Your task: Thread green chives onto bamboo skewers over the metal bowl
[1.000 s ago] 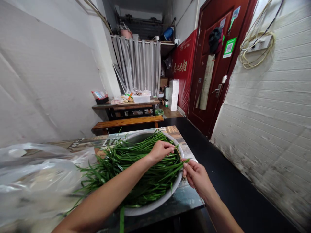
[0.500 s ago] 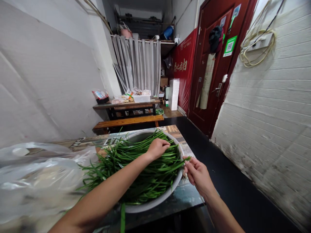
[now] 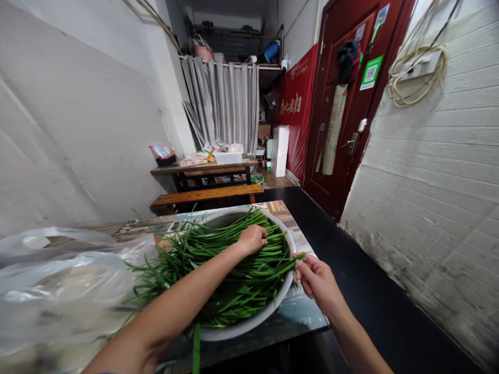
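Narrow tiled room, table [image 3: 300, 241] at its near end. Mostly unsorted yet: basin [image 3: 273, 311] heaped with chives [image 3: 234, 270]. Right hand [image 3: 317, 280], fingers pinched on one stalk tip at the rim. Left hand [image 3: 253, 239], fingers curled together, pressing on the pile. Bag [image 3: 58, 280] alongside.

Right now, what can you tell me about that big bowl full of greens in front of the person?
The bowl is wide, round and shallow, grey like dull metal. It sits on the near corner of a table, its rim close to the edge. It is heaped with long, thin green stalks that spill over its left rim onto the table. The left hand rests on the pile; the right hand pinches one stalk at the right rim. A clear plastic bag lies to its left.
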The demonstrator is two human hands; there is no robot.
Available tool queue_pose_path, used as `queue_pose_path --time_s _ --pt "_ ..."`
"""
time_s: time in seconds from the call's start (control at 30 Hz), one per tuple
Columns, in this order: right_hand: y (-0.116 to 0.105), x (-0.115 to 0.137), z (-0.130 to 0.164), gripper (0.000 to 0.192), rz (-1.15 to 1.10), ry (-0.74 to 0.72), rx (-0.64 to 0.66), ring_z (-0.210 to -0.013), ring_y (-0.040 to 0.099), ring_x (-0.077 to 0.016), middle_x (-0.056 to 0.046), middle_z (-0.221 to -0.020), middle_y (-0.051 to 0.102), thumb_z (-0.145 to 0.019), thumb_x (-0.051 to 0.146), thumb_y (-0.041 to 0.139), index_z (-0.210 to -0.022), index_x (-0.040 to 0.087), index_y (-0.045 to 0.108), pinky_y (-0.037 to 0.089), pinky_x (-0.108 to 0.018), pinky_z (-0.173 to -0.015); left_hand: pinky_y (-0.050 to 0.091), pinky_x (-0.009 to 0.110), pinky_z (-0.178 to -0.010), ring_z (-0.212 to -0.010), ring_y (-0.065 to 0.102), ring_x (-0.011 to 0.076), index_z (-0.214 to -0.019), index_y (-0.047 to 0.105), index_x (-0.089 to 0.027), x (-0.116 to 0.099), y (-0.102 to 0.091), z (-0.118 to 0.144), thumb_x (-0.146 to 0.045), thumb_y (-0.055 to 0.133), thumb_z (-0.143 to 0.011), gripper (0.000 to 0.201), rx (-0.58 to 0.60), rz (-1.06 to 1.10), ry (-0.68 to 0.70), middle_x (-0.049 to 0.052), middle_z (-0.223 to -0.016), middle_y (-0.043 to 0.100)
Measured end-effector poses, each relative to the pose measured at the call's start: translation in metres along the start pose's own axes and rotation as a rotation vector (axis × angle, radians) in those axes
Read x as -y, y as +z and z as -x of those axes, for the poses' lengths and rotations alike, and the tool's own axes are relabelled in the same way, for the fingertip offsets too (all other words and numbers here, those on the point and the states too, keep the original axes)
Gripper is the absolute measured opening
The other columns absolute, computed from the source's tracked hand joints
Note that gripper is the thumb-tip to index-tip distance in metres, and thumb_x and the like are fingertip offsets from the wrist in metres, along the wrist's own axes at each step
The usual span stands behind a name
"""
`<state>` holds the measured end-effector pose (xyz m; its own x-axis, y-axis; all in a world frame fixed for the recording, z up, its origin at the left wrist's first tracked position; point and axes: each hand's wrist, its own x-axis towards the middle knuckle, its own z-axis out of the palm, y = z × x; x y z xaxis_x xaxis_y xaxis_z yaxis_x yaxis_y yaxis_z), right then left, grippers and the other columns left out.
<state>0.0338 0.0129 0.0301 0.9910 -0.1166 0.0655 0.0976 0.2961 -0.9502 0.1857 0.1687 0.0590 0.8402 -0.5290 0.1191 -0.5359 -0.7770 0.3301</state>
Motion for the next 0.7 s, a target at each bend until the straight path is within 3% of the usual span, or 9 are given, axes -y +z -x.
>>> queue_pose_path --time_s 0.3,0.4,0.53,0.7 --pt "0.000 0.000 0.000 0.028 0.018 0.004 0.008 -0.024 0.026 -0.0004 0.005 -0.051 0.053 -0.075 0.039 0.060 -0.087 0.015 0.056 0.012 -0.014 -0.025 0.038 0.022 -0.064 -0.068 0.056 0.0141 -0.068 0.067 -0.017 0.007 -0.009 -0.002 -0.019 0.058 -0.067 0.010 -0.019 0.044 0.030 0.003 -0.071 0.065" --pt "0.001 0.000 -0.001 0.030 0.030 0.010 0.006 -0.023 0.026 -0.0007 0.005 -0.051 0.053 -0.073 0.041 0.061 -0.087 0.015 0.056 0.013 -0.015 -0.025 0.040 0.021 -0.061 -0.063 0.055 0.0121 -0.071 0.066 -0.015 0.006 -0.013 0.001 -0.020 0.054 -0.068 0.014 -0.063 0.221 0.023 0.003 -0.069 0.064" --pt "0.004 -0.001 -0.004 0.032 0.033 0.018 0.003 -0.023 0.026 -0.0009 0.006 -0.050 0.053 -0.072 0.043 0.061 -0.087 0.014 0.057 0.013 -0.015 -0.025 0.039 0.019 -0.051 -0.051 0.051 0.0092 -0.083 0.065 -0.011 -0.002 -0.011 0.008 -0.020 0.051 -0.068 0.023 0.022 0.588 -0.049 0.002 -0.066 0.063" --pt "0.005 -0.003 -0.005 0.031 0.027 0.020 0.011 -0.023 0.026 -0.0006 0.006 -0.050 0.053 -0.073 0.041 0.061 -0.088 0.014 0.057 0.012 -0.015 -0.025 0.033 0.019 -0.044 -0.045 0.043 0.0071 -0.082 0.068 -0.009 -0.017 -0.012 0.016 -0.026 0.052 -0.069 0.027 -0.005 0.699 -0.056 0.003 -0.063 0.062"
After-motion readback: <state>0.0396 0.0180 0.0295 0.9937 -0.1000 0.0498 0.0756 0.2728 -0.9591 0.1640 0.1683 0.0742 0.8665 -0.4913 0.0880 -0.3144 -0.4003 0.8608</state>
